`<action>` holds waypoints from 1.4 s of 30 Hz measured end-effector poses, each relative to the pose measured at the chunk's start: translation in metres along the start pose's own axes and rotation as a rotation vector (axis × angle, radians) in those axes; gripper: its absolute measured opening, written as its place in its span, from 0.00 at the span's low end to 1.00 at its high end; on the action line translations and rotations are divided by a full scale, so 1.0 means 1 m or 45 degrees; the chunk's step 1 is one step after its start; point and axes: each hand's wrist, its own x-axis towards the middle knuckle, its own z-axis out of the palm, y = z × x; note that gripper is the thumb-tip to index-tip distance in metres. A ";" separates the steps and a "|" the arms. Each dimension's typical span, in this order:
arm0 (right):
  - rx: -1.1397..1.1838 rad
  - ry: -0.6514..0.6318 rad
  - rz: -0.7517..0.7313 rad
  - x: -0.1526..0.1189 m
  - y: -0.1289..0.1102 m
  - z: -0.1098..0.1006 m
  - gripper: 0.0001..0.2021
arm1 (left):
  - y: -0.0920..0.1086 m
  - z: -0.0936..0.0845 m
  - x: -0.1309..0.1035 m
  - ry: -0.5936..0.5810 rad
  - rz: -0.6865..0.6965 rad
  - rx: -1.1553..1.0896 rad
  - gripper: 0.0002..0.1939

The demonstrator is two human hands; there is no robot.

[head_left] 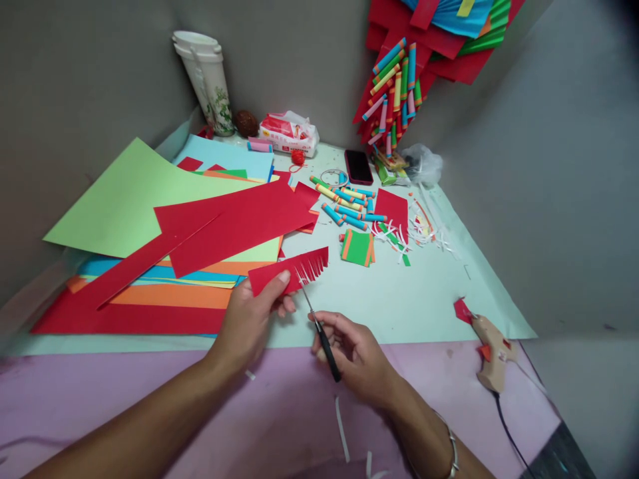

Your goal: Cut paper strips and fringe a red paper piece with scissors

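two hands work low in the view: the right hand (355, 352) grips small scissors (317, 326), blades up at a red paper strip (289, 271) that the left hand (252, 316) pinches by its uncut end. just right lies a glue gun (492, 349). farther back, red sheets (234, 226) top a coloured paper stack, with rolled paper tubes (347, 203) and a phone (358, 166) beyond.

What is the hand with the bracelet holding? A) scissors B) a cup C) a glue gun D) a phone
A: the right hand grips small black-handled scissors, blades at the fringed edge of the red paper strip held by the left hand; the glue gun lies untouched on the table.
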 end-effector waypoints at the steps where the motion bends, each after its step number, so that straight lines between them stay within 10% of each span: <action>1: -0.015 0.000 -0.007 0.000 0.001 0.000 0.21 | 0.000 0.000 0.000 0.015 0.011 -0.007 0.16; 42: -0.040 0.084 -0.083 0.001 0.008 0.002 0.19 | 0.011 0.005 -0.007 0.013 0.043 0.240 0.20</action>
